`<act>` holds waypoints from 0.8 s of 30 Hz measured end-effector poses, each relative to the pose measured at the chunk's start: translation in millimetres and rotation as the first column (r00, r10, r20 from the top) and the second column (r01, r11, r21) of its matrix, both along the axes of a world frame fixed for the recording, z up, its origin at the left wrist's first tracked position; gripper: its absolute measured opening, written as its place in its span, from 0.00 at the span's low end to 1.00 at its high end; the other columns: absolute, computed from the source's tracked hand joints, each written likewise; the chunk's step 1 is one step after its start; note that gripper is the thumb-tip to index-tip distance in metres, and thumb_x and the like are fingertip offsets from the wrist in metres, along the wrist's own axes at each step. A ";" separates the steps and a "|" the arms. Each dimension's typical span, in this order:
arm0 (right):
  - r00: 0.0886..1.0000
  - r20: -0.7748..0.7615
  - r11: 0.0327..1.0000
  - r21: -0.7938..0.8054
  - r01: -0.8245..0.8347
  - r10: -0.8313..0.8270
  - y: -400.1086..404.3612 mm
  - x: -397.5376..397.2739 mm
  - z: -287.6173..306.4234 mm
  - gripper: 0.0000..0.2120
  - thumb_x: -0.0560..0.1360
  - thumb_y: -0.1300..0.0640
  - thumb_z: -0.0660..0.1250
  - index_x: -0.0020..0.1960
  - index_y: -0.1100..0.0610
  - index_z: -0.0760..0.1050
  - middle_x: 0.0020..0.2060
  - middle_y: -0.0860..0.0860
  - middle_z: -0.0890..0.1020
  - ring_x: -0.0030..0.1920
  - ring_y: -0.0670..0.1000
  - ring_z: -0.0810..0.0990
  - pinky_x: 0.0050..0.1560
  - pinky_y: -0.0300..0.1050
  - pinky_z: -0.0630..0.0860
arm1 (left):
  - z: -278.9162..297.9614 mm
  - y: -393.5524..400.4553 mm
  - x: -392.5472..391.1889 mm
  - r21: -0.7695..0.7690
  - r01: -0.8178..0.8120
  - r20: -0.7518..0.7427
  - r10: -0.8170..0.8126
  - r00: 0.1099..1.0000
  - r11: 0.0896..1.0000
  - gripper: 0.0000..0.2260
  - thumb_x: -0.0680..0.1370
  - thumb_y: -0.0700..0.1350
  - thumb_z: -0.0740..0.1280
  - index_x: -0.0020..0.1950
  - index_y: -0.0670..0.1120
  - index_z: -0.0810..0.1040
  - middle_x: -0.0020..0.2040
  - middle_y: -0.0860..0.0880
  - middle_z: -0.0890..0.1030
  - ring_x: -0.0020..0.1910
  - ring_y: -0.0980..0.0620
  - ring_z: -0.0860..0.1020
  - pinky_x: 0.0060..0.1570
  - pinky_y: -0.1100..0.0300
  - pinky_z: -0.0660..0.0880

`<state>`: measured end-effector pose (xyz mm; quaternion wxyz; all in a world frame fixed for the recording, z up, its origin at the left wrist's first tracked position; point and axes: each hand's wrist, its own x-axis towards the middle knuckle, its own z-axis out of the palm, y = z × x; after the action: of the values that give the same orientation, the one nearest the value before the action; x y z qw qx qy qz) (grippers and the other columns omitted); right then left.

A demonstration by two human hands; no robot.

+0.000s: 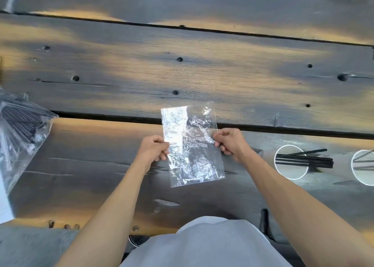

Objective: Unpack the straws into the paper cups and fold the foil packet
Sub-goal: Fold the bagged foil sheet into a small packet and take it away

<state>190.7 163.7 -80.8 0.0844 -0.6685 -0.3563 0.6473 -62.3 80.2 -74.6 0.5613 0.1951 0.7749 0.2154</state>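
Observation:
A crinkled clear foil packet [192, 145] is held flat above the wooden table, empty. My left hand [152, 148] pinches its left edge and my right hand [230, 143] pinches its right edge, about halfway up. To the right a white paper cup [291, 172] holds several black straws [307, 159] that lean out over its rim. A second paper cup [362, 177] at the right border also holds straws.
A large clear bag with several black straws [18, 129] lies at the left edge. The weathered plank table [182, 68] has gaps between boards. My light-coloured clothing [206, 244] fills the bottom centre.

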 end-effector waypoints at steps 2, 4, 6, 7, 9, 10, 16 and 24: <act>1.000 -0.013 1.000 -0.013 0.012 -0.012 -0.4 -1.5 0.3 0.05 0.79 0.67 0.65 0.52 0.67 0.78 0.29 0.56 0.79 0.19 0.44 0.70 0.17 0.36 0.61 | -2.0 1.0 -1.6 -0.003 -0.029 0.034 0.029 0.999 1.000 0.06 0.78 0.38 0.69 0.52 0.38 0.79 0.30 0.46 0.81 0.22 0.53 0.74 0.21 0.62 0.64; 0.998 -0.050 0.998 -0.038 0.041 -0.043 -1.0 -1.4 0.0 0.07 0.79 0.68 0.65 0.55 0.71 0.77 0.32 0.57 0.82 0.21 0.45 0.75 0.18 0.35 0.67 | -2.9 2.9 -2.7 0.000 -0.071 0.063 0.071 0.996 0.997 0.06 0.78 0.38 0.68 0.54 0.37 0.79 0.32 0.44 0.81 0.23 0.53 0.74 0.21 0.63 0.66; 0.989 -0.090 0.991 -0.068 0.112 -0.118 -1.9 -1.0 -0.3 0.08 0.79 0.68 0.65 0.56 0.72 0.76 0.35 0.59 0.83 0.24 0.47 0.79 0.23 0.36 0.75 | -3.6 3.1 -3.0 0.004 -0.104 0.085 0.103 0.991 0.995 0.06 0.79 0.36 0.67 0.54 0.37 0.80 0.35 0.42 0.83 0.25 0.52 0.77 0.24 0.64 0.68; 0.982 -0.104 0.986 -0.077 0.149 -0.157 -2.7 -1.4 -0.6 0.09 0.79 0.67 0.65 0.57 0.72 0.76 0.37 0.60 0.83 0.26 0.49 0.81 0.27 0.37 0.78 | -4.7 2.3 -3.7 0.001 -0.121 0.093 0.121 0.988 0.993 0.06 0.79 0.35 0.66 0.54 0.36 0.80 0.36 0.41 0.84 0.27 0.51 0.79 0.25 0.64 0.70; 0.970 -0.126 0.976 -0.085 0.198 -0.208 -4.8 -2.3 -0.9 0.12 0.80 0.62 0.64 0.57 0.71 0.77 0.40 0.61 0.84 0.30 0.52 0.84 0.29 0.39 0.80 | -5.7 0.4 -5.2 -0.003 -0.166 0.116 0.166 0.979 0.986 0.08 0.79 0.34 0.63 0.54 0.34 0.80 0.39 0.40 0.85 0.31 0.49 0.83 0.27 0.63 0.72; 0.964 -0.138 0.972 -0.092 0.217 -0.228 -5.9 -2.2 -0.5 0.15 0.81 0.58 0.63 0.56 0.71 0.77 0.41 0.62 0.84 0.33 0.54 0.85 0.30 0.40 0.80 | -5.4 -0.4 -5.7 -0.003 -0.189 0.134 0.188 0.973 0.982 0.09 0.80 0.34 0.62 0.54 0.33 0.80 0.40 0.39 0.86 0.32 0.49 0.84 0.28 0.63 0.73; 0.954 -0.190 0.969 -0.128 0.210 -0.231 -8.6 3.9 -1.8 0.27 0.82 0.43 0.58 0.49 0.67 0.80 0.45 0.63 0.85 0.42 0.59 0.86 0.41 0.46 0.83 | -4.5 -0.3 -6.3 -0.032 -0.241 0.188 0.242 0.952 0.970 0.18 0.82 0.50 0.63 0.51 0.35 0.81 0.43 0.39 0.86 0.40 0.42 0.85 0.28 0.62 0.73; 0.999 -0.047 0.994 0.109 0.009 -0.004 -14.7 7.5 -7.0 0.04 0.77 0.68 0.69 0.48 0.70 0.78 0.38 0.60 0.81 0.39 0.57 0.84 0.47 0.47 0.82 | -5.9 -11.3 -1.9 0.055 -0.073 0.024 0.072 0.997 0.996 0.09 0.73 0.39 0.76 0.50 0.37 0.81 0.43 0.42 0.86 0.39 0.53 0.82 0.38 0.61 0.79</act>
<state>198.2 149.1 -87.8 0.1311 -0.6487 -0.3868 0.6422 -64.2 68.9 -80.4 0.5558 0.1802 0.7690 0.2595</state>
